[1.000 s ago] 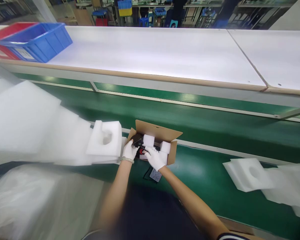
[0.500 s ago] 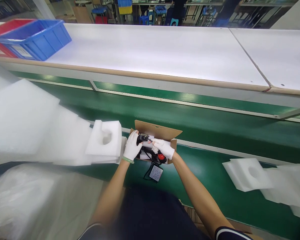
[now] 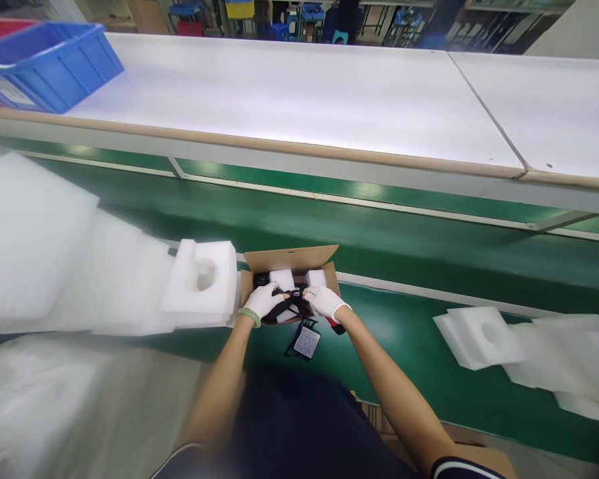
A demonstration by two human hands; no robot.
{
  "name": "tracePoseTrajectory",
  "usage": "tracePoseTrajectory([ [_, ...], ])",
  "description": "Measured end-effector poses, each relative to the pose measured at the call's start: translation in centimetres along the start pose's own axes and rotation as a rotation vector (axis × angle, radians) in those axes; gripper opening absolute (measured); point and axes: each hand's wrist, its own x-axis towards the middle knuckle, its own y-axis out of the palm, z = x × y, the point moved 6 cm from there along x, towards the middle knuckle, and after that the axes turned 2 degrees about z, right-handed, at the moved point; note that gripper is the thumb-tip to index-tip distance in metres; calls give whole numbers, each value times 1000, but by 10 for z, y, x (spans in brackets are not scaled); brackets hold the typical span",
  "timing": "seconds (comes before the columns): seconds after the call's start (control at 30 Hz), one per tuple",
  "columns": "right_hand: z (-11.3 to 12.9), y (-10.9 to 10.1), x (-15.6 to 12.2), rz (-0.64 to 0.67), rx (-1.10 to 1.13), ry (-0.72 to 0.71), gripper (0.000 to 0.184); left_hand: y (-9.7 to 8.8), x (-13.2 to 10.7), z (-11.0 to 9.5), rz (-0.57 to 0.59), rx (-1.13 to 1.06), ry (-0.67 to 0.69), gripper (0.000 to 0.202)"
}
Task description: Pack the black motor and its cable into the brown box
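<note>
An open cardboard box (image 3: 292,258) stands on the green surface, its back flap raised. Gloved in white, my left hand (image 3: 261,301) reaches into its left side, fingers closed on a black cable (image 3: 295,294). My right hand (image 3: 322,302), also gloved, pinches the same bundle of cable at the right. White foam blocks (image 3: 281,279) sit inside behind the hands. Below my right hand shows a red and black part (image 3: 336,325) of something mostly hidden. A black adapter (image 3: 307,341) with a white label lies in front of the box, with cord around it.
Stacked white foam pieces with round cutouts (image 3: 204,276) lie left of the box, beside large foam sheets (image 3: 30,239). More foam pieces (image 3: 484,336) are at the right. A white shelf (image 3: 299,86) runs across the back, carrying a blue bin (image 3: 54,70).
A black item under my left hand has gone down into the box, and my hands have moved to the cable. The red part has shifted to the box's front right. The view has shifted slightly.
</note>
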Motion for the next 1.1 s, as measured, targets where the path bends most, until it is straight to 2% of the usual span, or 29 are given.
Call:
tracePoseTrajectory([
  [0.13,8,-5,-17,6,192,-9,25,0,1,0,-30,-51,6,50],
  [0.23,4,-1,-38,34,0,-35,26,3,-2,-1,-18,-61,14,52],
  [0.33,-11,18,-63,100,-73,-55,27,10,-17,-10,-36,1,91,53],
  [0.4,-25,40,-79,172,53,-8,26,12,-36,-17,-135,91,158,50],
  [0.47,-36,65,-93,240,200,55,24,7,-61,-18,-347,144,153,41],
  [0.53,-41,88,-103,265,207,57,22,1,-83,-15,-533,162,118,35],
  [0.57,-40,97,-106,252,152,28,22,0,-88,-15,-571,167,120,34],
  [0.63,-37,113,-109,216,13,-15,22,1,-84,-24,-533,166,184,34],
  [0.73,-27,128,-103,169,-133,-67,24,13,-48,-61,-329,129,395,36],
  [0.77,-26,124,-98,102,-164,-44,25,19,-33,-75,-268,105,454,36],
  [0.8,-28,113,-93,-24,-179,14,27,27,-17,-88,-171,89,491,37],
  [0.87,-38,71,-87,-418,-180,196,32,43,13,-101,-2,-44,440,37],
  [0.9,-45,47,-87,-620,-172,287,35,50,24,-104,35,-70,416,36],
  [0.93,-50,25,-86,-767,-160,342,39,56,32,-106,57,-91,394,35],
  [0.97,-55,7,-79,-816,-141,358,43,61,38,-106,64,-91,382,34],
  [1.0,-59,-5,-68,-782,-112,349,45,66,42,-107,62,-76,382,32],
  [1.1,-66,-22,-35,-598,-61,305,36,75,50,-108,50,-70,361,28],
])
